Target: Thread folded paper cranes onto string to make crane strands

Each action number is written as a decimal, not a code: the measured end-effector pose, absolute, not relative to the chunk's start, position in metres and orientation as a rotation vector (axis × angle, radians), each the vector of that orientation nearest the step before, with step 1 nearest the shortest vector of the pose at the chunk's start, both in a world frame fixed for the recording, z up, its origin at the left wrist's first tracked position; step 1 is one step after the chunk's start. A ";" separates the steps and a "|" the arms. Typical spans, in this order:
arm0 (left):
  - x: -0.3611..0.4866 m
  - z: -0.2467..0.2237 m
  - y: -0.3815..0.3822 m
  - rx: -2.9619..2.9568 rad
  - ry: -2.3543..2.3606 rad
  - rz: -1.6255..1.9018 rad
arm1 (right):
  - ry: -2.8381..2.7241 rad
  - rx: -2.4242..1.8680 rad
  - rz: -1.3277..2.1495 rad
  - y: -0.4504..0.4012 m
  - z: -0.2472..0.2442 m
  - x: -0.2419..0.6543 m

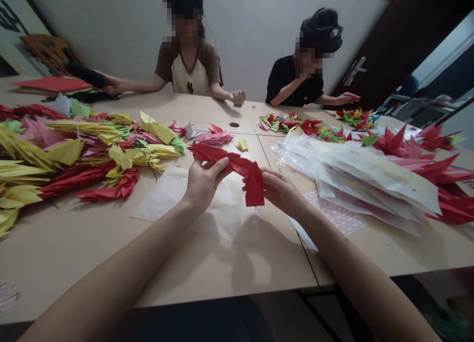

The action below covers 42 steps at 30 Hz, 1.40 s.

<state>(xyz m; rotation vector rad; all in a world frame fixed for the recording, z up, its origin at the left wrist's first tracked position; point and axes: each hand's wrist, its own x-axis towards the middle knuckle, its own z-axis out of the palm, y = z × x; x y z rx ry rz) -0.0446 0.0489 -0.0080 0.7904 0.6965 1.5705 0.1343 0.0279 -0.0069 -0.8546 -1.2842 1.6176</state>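
Observation:
A bundle of red folded paper cranes (240,163) is held up above the table, nested together in a row. My left hand (202,183) is closed around its left part, thumb on top. At the right end, where the last folded piece hangs down, my right hand (283,190) has its fingers closed on the bundle's edge; some fingertips are hidden behind the paper. Beneath my hands lies a translucent plastic bag (163,196), flat on the table. A small yellow folded piece (243,144) rests just beyond the bundle.
Yellow, red and pink crane bundles (62,154) cover the left side. To the right are stacked plastic bags (377,176), a sticker sheet (335,213) and red crane bundles (452,176). Two people (190,68) (296,75) sit across the table (177,275).

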 end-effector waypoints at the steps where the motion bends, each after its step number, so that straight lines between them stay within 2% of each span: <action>1: -0.045 -0.008 0.049 0.789 0.699 1.574 | -1.319 -0.850 1.603 0.028 -0.006 0.134; 9: -0.042 -0.007 0.047 0.786 0.681 1.596 | -1.163 -0.853 1.470 0.031 -0.006 0.137; 18: -0.039 -0.010 0.043 0.737 0.706 1.594 | -1.001 -0.817 1.742 0.033 -0.008 0.135; 25: -0.038 -0.010 0.037 0.725 0.704 1.584 | -1.170 -0.771 1.834 0.034 -0.026 0.137; 31: -0.039 -0.007 0.035 0.726 0.708 1.585 | -1.335 -0.848 1.692 0.041 -0.039 0.144; 42: -0.039 -0.007 0.038 0.804 0.751 1.616 | -1.190 -1.038 1.515 0.033 -0.013 0.137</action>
